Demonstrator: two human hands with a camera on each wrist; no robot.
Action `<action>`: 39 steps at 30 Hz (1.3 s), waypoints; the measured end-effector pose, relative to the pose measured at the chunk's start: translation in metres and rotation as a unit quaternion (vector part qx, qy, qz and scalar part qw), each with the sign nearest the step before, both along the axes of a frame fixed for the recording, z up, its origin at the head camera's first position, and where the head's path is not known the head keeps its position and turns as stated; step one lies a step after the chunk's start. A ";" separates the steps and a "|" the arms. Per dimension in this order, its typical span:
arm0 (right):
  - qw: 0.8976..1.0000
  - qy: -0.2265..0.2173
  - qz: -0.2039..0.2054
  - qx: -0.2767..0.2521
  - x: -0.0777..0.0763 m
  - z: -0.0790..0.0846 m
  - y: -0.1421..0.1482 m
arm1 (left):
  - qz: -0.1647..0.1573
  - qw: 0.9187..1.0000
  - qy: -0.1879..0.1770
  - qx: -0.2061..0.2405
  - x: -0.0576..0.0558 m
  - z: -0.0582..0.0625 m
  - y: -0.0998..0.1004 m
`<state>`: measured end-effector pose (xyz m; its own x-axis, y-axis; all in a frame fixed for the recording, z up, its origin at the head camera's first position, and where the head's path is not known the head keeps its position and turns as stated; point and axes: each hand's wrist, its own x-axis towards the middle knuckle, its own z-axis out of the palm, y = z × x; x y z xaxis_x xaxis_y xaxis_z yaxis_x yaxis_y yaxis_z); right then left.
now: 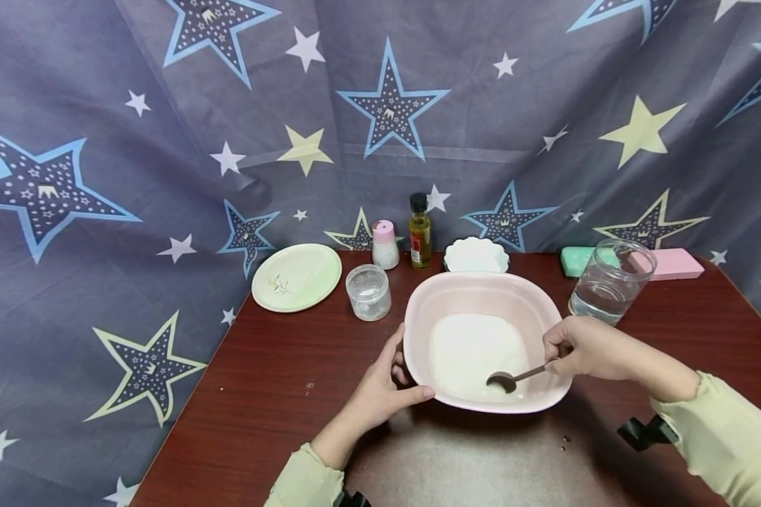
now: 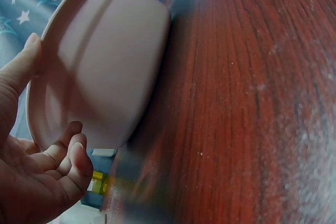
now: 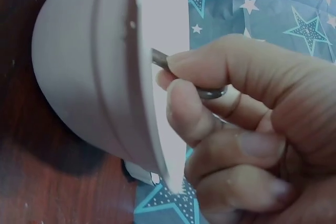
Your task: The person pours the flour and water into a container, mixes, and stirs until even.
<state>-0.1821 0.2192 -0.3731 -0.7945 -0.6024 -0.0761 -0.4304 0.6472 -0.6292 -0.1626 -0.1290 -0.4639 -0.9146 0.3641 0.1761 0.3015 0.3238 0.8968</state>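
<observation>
A pale pink basin (image 1: 491, 285) stands on the table in the head view, with white flour-like powder (image 1: 469, 345) covering its bottom. My left hand (image 1: 380, 387) holds the basin's left side, thumb on the rim and fingers against the outer wall. In the left wrist view those fingers (image 2: 73, 161) curl beneath the rim. My right hand (image 1: 592, 346) pinches the handle of a dark brown spoon (image 1: 528, 373), whose bowl touches the powder near the front right. Seen from the right wrist, the handle (image 3: 210, 94) passes between thumb and index finger; the basin wall hides the spoon's head.
Behind the basin stand an oil bottle (image 1: 421, 236), a pink-capped shaker (image 1: 385, 246) and a scalloped white dish (image 1: 475, 255). To the left are a clear jar (image 1: 369, 294) and an oval plate (image 1: 298, 278). A glass pitcher of water (image 1: 605, 289), a green block (image 1: 577, 260) and a pink block (image 1: 677, 264) sit right.
</observation>
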 end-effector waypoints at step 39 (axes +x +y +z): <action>0.984 0.140 -0.097 -0.058 -0.014 -0.037 -0.071 | 0.000 1.000 0.001 0.008 0.001 0.000 0.001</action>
<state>-0.1957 0.1483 -0.4105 -0.8755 -0.4294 0.2217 -0.4726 0.6650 -0.5783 -0.1613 -0.1281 -0.4642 -0.9146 0.3603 0.1837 0.3028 0.3089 0.9016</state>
